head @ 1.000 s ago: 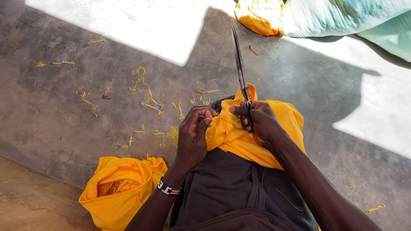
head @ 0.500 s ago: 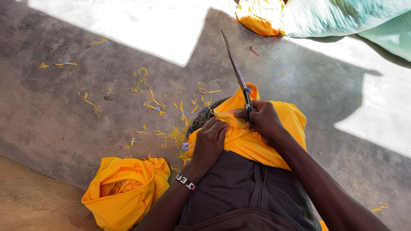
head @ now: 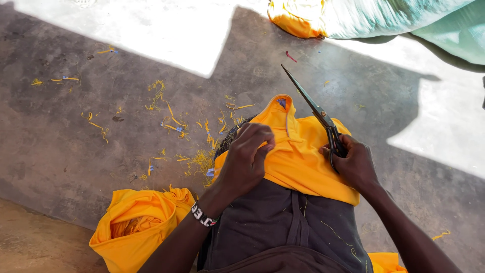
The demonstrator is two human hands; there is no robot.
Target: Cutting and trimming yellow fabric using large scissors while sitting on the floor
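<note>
Head cam looks down at my lap. Yellow cloth (head: 298,162) lies draped over my knee, on top of my dark skirt (head: 273,227), w/ a small blue tag (head: 281,102) at its far tip. My left hand (head: 246,159) sits on the cloth's left side, fingers curled in and pinching a fold of it near a seam. Beaded bracelet (head: 203,215) on that wrist. My right hand (head: 353,164) is at the cloth's right edge, closed round the handles of the black scissors (head: 316,111); the blades are together and point up and to the left, away from me, over the floor beyond the cloth's top edge. The blades aren't touching the fold I'm pinching; the two hands are apart w/ the cloth's middle between them.

Concrete floor (head: 65,151) in front of me is littered w/ yellow thread scraps (head: 172,121), thickest just left of my knee. A second bundle of yellow fabric (head: 136,222) lies bunched on the floor at my left, beside my left forearm. Farther off, top right, a pale green sack (head: 384,17) w/ more yellow cloth (head: 290,17) tucked at its left end. Sun patches cross the floor at top and right; my lap is in shade.
</note>
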